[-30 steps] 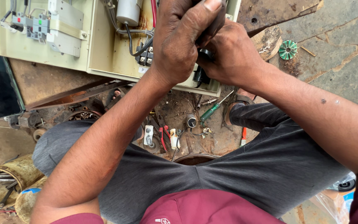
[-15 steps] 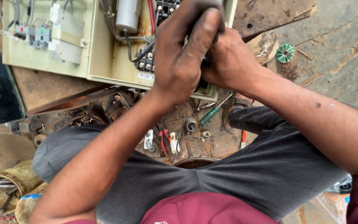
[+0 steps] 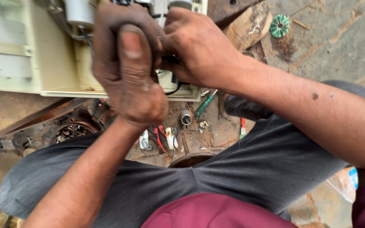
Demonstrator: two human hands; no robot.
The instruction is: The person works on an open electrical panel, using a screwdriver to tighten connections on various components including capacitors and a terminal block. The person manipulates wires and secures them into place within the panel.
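Both hands meet at the top middle of the frame, pressed together over the lower edge of a cream metal box (image 3: 43,63) that fills the upper left. The left hand (image 3: 127,63) is curled into a tight fist, back of the hand toward the camera, thumb laid straight up along the front; its forearm runs down to the lower left. The right hand (image 3: 199,46) comes in from the right, fingers bent and closed round something small and dark between the two hands. Black wires (image 3: 172,86) loop out below the knuckles, but the hands hide the thing being gripped, so I cannot tell what it is. The right forearm stretches across to the right edge of the frame.

Inside the box, at the top left centre, stands a pale grey cylinder (image 3: 80,12), with a grey plate (image 3: 1,50) at the far left.

Below the hands, on the dirty ground between the person's knees, lie a green-handled screwdriver (image 3: 203,105), a small metal ring (image 3: 185,118), red-handled pliers (image 3: 159,135) and a white plug-like part (image 3: 172,138). A round can of rusty bits (image 3: 70,131) sits at the middle left. At the upper right, a green ribbed disc (image 3: 279,25) lies beside a chunk of wood (image 3: 248,27) on the stone floor. Grey trousers (image 3: 233,169) and a maroon shirt (image 3: 216,213) fill the bottom.
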